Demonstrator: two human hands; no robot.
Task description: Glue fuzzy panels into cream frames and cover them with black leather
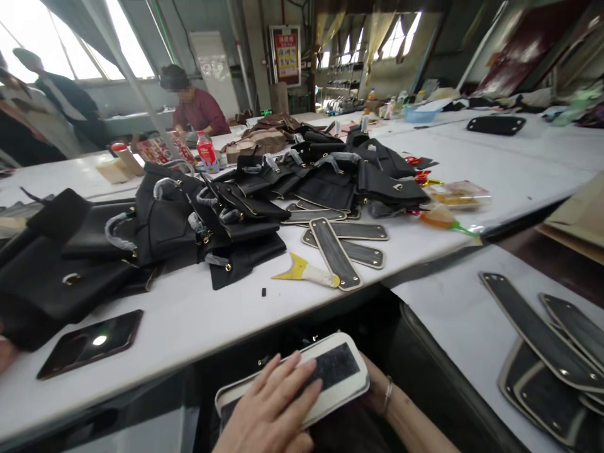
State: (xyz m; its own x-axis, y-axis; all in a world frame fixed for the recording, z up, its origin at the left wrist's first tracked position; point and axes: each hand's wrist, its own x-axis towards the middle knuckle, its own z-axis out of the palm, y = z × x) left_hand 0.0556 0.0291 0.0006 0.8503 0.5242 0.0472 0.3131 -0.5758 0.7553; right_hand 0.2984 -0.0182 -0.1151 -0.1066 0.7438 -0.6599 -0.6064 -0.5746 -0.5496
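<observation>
Low in the view is a long bag base panel (337, 365), rounded at its corners, with a cream rim and a black strip along its middle. It is tilted above my lap, and dark material lies beneath it. My left hand (278, 402) rests flat across the panel's left half, fingers stretched out. At the panel's right end is my right hand (375, 387), a bracelet on its wrist. It grips that end from behind, its fingers hidden. Ahead on the table lie similar dark base panels (335, 255) with pale edges and a yellow-and-white scraper-shaped tool (302, 270).
Black handbags (165, 214) with wrapped handles pile up on the white table (198, 333). A phone (89, 343) lies near its front edge. More panels (542, 333) are stacked at right. A red-labelled bottle (206, 151) and a seated person (201, 110) are farther back.
</observation>
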